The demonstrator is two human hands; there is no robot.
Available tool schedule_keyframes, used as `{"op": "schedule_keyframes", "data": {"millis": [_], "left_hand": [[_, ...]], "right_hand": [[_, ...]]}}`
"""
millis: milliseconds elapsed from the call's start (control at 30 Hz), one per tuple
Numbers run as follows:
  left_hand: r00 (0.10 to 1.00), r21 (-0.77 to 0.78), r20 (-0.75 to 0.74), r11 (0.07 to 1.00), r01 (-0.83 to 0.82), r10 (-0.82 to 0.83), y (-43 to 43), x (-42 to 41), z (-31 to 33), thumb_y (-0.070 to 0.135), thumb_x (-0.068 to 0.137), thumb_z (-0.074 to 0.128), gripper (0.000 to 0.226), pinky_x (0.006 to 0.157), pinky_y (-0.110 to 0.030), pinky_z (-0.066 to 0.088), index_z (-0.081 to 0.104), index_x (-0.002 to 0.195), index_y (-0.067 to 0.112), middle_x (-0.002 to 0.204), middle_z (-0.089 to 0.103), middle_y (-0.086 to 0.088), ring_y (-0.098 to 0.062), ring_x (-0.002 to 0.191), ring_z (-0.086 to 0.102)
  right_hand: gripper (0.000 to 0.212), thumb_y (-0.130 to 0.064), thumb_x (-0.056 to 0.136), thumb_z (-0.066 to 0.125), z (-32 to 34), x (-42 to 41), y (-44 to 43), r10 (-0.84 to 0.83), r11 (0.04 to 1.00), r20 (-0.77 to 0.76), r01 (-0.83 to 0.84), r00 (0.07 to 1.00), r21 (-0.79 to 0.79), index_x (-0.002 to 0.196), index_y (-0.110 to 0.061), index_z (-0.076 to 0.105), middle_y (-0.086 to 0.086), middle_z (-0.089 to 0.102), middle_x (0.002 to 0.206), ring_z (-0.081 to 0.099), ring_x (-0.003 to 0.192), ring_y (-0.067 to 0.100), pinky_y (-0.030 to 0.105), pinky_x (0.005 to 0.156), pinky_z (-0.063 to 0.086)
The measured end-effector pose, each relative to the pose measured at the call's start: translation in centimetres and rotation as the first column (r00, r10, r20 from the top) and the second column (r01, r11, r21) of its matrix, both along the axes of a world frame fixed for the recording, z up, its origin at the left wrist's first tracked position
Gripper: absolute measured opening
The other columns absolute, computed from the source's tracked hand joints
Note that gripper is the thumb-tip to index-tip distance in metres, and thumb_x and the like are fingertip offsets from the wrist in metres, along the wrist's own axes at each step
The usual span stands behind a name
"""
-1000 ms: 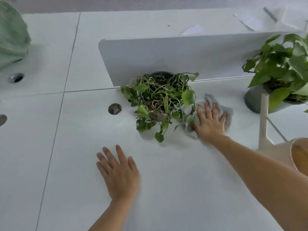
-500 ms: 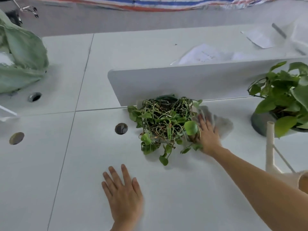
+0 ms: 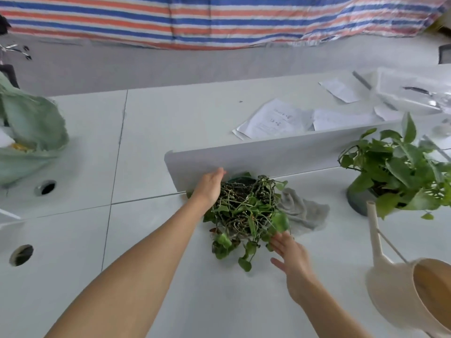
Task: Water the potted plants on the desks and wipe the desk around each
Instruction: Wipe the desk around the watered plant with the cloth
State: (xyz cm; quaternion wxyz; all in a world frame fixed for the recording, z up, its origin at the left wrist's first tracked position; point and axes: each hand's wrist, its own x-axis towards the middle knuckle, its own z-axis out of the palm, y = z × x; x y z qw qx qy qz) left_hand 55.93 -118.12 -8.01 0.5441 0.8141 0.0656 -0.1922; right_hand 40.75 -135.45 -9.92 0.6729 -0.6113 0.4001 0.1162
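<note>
You stand at a white desk (image 3: pixel 170 276) made of joined panels, with a low white divider (image 3: pixel 268 154) standing upright across it. Beyond the divider lie loose papers (image 3: pixel 275 120), then grey floor and a striped tarp (image 3: pixel 195 20). Well left of the divider sit a green bag (image 3: pixel 31 132) and a round cable hole (image 3: pixel 46 187).

The plant (image 3: pixel 244 211) stands on your side of the divider, its pot touching the divider near the left end. Its tangled vines spill away from the divider toward you, so its long axis runs from divider to you. The cloth (image 3: pixel 300 211) lies crumpled just right of it, apart from both hands. Farther along the divider's right end stands a second plant (image 3: pixel 400 167), upright and leafy. Nearer you than that, the can (image 3: pixel 402 289) points its long spout up toward the divider.

Your left hand (image 3: pixel 210 186) rests on the pot's side by the divider; its fingers are hidden, so its grip cannot be told. Your right hand (image 3: pixel 290 257) has its fingers straight and spread, touching the leaves farthest from the divider.
</note>
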Motion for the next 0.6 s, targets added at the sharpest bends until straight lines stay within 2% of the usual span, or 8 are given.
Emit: {"op": "schedule_keyframes", "data": {"millis": [100, 200, 333, 433, 533, 600], "left_hand": [[0.996, 0.005, -0.085, 1.0, 0.023, -0.022, -0.2, 0.4, 0.6, 0.052, 0.102, 0.023, 0.062, 0.114, -0.036, 0.023, 0.041, 0.145, 0.012, 0.154, 0.036, -0.005, -0.023, 0.142, 0.031], [0.996, 0.002, -0.094, 1.0, -0.007, 0.007, 0.4, 0.0, 1.1, 0.053, 0.101, 0.023, 0.063, 0.113, -0.038, 0.024, 0.04, 0.146, 0.012, 0.153, 0.036, -0.005, -0.023, 0.141, 0.032], [0.994, 0.013, -0.105, 0.999, -0.037, 0.038, 1.9, -1.8, 1.7, 0.056, 0.1, 0.019, 0.062, 0.107, -0.041, 0.032, 0.052, 0.132, 0.013, 0.134, 0.049, -0.008, -0.023, 0.131, 0.041], [0.99, 0.047, -0.108, 0.995, -0.09, 0.095, 3.3, -3.4, 1.4, 0.058, 0.099, 0.02, 0.065, 0.115, -0.044, 0.028, 0.039, 0.146, 0.017, 0.148, 0.043, -0.006, -0.025, 0.138, 0.036], [0.983, 0.051, -0.101, 0.988, -0.148, 0.152, 4.6, -5.0, 1.3, 0.06, 0.098, 0.021, 0.066, 0.113, -0.047, 0.032, 0.04, 0.146, 0.019, 0.144, 0.047, -0.009, -0.027, 0.133, 0.042], [0.976, 0.028, -0.087, 0.98, -0.196, 0.197, 5.1, -6.2, 1.1, 0.058, 0.099, 0.024, 0.06, 0.108, -0.044, 0.037, 0.046, 0.14, 0.02, 0.136, 0.053, -0.008, -0.027, 0.126, 0.048]], "right_hand": [[0.054, -0.043, 0.107, 0.037, 0.4, 1.8, 0.1, -0.056, 0.99, -0.036, 0.06, 0.998, 0.129, 0.142, -0.003, 0.051, 0.013, 0.059, 0.138, 0.054, 0.128, 0.026, 0.043, 0.102, 0.047], [0.065, -0.052, 0.103, 0.04, 0.3, 2.6, -0.4, -0.058, 0.991, -0.044, 0.062, 0.997, 0.121, 0.141, -0.001, 0.051, 0.015, 0.059, 0.137, 0.057, 0.124, 0.028, 0.044, 0.101, 0.049], [0.073, -0.061, 0.099, 0.035, 0.5, 3.9, -1.2, 0.027, 0.994, -0.033, -0.023, 0.999, 0.104, 0.142, -0.003, 0.05, 0.015, 0.06, 0.137, 0.061, 0.118, 0.03, 0.043, 0.1, 0.048], [0.072, -0.062, 0.1, 0.03, 1.2, 5.2, -1.4, 0.11, 0.992, -0.014, -0.109, 0.994, 0.07, 0.136, -0.006, 0.055, 0.012, 0.065, 0.125, 0.063, 0.108, 0.028, 0.044, 0.099, 0.046], [0.071, -0.066, 0.097, 0.033, 1.1, 7.1, -1.3, 0.176, 0.984, -0.015, -0.175, 0.984, 0.035, 0.126, -0.009, 0.064, 0.019, 0.063, 0.13, 0.06, 0.117, 0.035, 0.053, 0.109, 0.041], [0.069, -0.068, 0.096, 0.036, 1.5, 8.2, -1.0, 0.21, 0.978, -0.019, -0.21, 0.977, 0.02, 0.116, -0.01, 0.068, 0.019, 0.066, 0.126, 0.062, 0.115, 0.036, 0.056, 0.108, 0.042]]}}
